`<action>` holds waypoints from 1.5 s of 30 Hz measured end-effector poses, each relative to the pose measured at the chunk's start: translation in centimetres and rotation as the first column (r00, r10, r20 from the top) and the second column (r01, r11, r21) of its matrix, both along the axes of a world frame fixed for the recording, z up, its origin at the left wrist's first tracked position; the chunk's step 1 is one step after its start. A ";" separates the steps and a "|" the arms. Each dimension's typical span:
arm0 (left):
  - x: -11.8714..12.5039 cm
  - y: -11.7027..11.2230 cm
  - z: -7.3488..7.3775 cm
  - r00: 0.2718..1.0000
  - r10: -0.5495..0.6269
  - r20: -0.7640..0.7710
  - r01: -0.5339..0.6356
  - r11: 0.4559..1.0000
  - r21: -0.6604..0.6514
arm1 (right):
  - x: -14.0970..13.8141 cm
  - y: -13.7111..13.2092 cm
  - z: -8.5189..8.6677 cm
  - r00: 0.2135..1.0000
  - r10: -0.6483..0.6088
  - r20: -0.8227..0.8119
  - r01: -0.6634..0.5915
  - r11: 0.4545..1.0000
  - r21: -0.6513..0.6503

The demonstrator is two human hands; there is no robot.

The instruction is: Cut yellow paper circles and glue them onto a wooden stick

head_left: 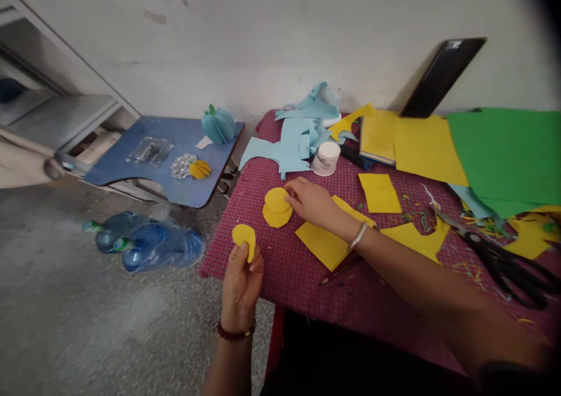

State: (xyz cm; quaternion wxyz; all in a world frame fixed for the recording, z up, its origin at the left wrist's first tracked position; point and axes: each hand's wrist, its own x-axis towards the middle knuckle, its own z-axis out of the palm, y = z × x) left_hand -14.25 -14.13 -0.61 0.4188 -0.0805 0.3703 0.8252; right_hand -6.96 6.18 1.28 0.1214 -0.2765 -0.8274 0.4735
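Note:
My left hand [242, 285] pinches a yellow paper circle [244, 236] between thumb and fingers, above the table's left edge. My right hand [309, 200] reaches over the table, its fingertips at the edge of another yellow paper disc [277, 199]. That disc overlaps a second disc [277, 216] below it; whether the upper one is lifted I cannot tell. Under my right wrist lie folded yellow paper pieces [324, 245]. A brown pencil [333, 275] rests just in front of them.
Black scissors [495, 259] lie on the right among paper scraps. Behind stand a white paper cup [326, 157], blue paper offcuts [294, 142], green sheets [512, 156] and a dark tablet [443, 77] leaning on the wall. A blue side table [118, 150] holds a blue paper pumpkin [219, 125].

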 end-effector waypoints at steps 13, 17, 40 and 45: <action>0.6 -1.7 -2.1 0.796 -0.271 -0.541 0.017 0.904 -0.428 | 4.2 -7.0 0.4 0.935 0.334 -0.119 -0.351 0.918 -0.187; -2.4 1.3 0.4 0.640 -0.339 -0.690 -0.114 0.846 -0.521 | 8.1 -5.5 0.6 0.960 0.262 -0.097 -0.277 0.937 -0.212; -8.2 10.6 -0.5 0.055 -0.721 -0.691 -0.282 0.652 -0.703 | 22.2 -3.2 -1.0 0.986 -0.138 -0.090 0.110 0.958 -0.264; -6.5 10.6 0.3 -0.325 -0.749 -0.578 -0.317 0.662 -0.680 | 22.7 -3.1 -1.1 0.984 -0.142 -0.112 0.105 0.954 -0.282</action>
